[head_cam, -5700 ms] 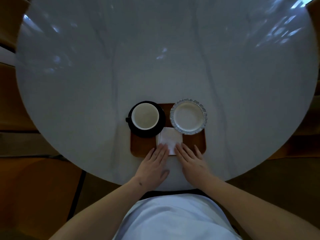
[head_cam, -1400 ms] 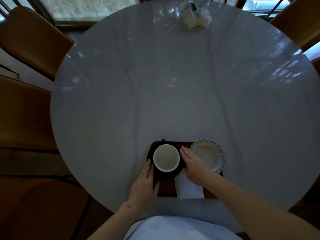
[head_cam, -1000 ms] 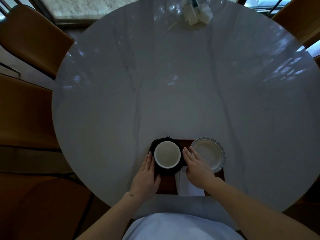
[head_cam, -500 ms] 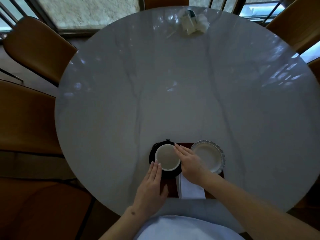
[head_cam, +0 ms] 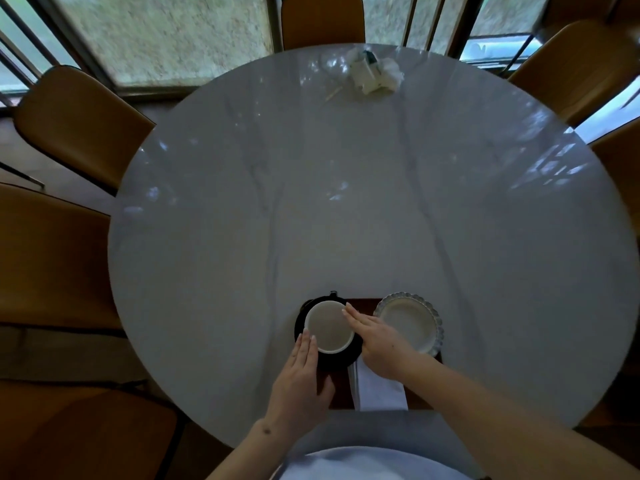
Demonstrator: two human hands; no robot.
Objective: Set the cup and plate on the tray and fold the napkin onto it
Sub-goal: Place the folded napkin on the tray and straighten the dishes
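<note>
— Worktop first: what does it carry?

— Round, pale and marbled, it fills most of the head view, with brown chairs around its edge and windows behind. At the far side lies a small heap of crumpled white paper. At the near edge, in front of the person, sits the wooden tray.

— And the arms?

— Both forearms reach forward from the bottom of the view, bare, converging on the tray. The right one crosses in from the lower right, over the napkin.

— What lies on the tray?

— On its left part, a dark saucer with the cup standing upright on it, white inside, its dark handle pointing away from the person. On the right part, the scalloped white plate, just beside the cup. The folded white napkin lies on the near part of the tray, reaching its front edge.

— How are the hands set?

— The left hand lies flat, fingers straight and together, fingertips touching the near left side of the cup, thumb on the saucer's near edge. The right hand is flat too, fingers extended along the cup's right rim, between cup and plate, its wrist above the napkin's far end. Neither hand curls around anything.
</note>
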